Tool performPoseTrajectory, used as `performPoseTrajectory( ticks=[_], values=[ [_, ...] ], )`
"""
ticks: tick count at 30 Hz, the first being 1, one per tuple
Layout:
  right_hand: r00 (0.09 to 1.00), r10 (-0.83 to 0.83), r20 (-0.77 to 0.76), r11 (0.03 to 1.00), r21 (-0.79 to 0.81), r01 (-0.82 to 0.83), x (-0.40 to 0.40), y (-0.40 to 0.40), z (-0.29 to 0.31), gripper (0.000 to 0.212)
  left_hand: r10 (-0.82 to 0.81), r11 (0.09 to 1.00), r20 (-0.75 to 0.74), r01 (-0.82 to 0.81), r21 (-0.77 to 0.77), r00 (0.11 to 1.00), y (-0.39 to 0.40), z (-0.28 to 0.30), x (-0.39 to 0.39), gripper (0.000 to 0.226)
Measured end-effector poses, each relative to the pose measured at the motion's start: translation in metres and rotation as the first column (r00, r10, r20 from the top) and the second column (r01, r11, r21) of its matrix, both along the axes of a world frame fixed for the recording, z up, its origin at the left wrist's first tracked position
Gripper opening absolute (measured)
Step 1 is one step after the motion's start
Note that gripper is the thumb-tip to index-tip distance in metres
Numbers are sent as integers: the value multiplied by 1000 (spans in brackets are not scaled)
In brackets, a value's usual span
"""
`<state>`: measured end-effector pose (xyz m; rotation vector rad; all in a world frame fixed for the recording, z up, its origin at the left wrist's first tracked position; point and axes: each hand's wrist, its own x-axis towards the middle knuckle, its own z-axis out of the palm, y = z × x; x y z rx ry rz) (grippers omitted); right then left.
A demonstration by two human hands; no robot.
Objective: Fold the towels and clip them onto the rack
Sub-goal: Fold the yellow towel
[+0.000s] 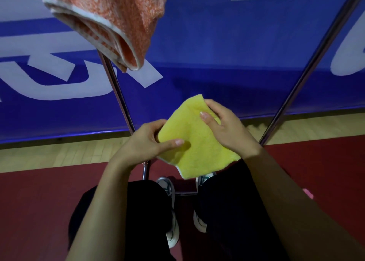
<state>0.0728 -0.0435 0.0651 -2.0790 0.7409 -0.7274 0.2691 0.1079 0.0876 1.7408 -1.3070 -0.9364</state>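
Pinched at its 9 o'clock edge by the left hand (147,142) and at its 1 o'clock corner by the right hand (225,126), the folded yellow towel (197,142) is held in mid-air, fingers grasping cloth on both sides. An orange towel (110,21) is already hung at 11 o'clock on the rack (118,91). Should either pinch be loosened, the fold could be lost or the towel dropped to the floor (39,191).

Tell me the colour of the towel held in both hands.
Yellow towel, seen best in the head view.
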Motion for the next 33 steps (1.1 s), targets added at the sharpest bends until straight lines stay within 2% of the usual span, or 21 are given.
performPoseTrajectory(
  ticks=[5,8,10,12,15,17,21,22,24,26,29,33],
  values=[
    [998,52,20,998,-19,-52,3,2,0,31,83,997,78,-83,-2,994,-7,-2,-5,32],
    [995,95,35,995,-9,-95,5,4,0,22,29,999,56,-30,18,998,-4,-1,-2,32],
    [992,118,35,993,-11,-117,6,5,0,20,-4,1000,31,3,10,1000,-3,-2,-4,41],
    [990,134,54,991,8,-135,7,8,1,24,20,1000,27,-19,-22,999,-5,-4,-6,46],
    [990,124,66,991,45,-128,8,8,2,38,77,995,59,-73,-68,995,-7,-7,-4,31],
    [993,122,10,989,78,-122,7,5,-2,46,129,989,48,-125,-82,990,-6,-7,-1,22],
    [946,199,-255,972,174,-157,-6,-3,-9,60,224,964,-50,-228,-135,973,-3,-6,4,13],
    [934,218,-284,967,193,-167,-9,-5,-9,58,233,959,-80,-242,-144,969,-1,-5,5,13],
    [950,202,-237,964,218,-150,-14,-7,-7,39,238,955,-137,-258,-150,962,1,-3,9,17],
    [983,153,-98,960,252,-124,-18,-11,-4,24,233,954,-211,-266,-141,949,3,-2,12,22],
    [993,103,55,966,234,-113,-20,-11,-1,18,191,966,-305,-234,-112,933,5,0,13,26],
    [991,87,106,982,156,-103,-18,-6,7,15,102,992,-346,-121,-32,933,5,0,12,41]
  ],
)
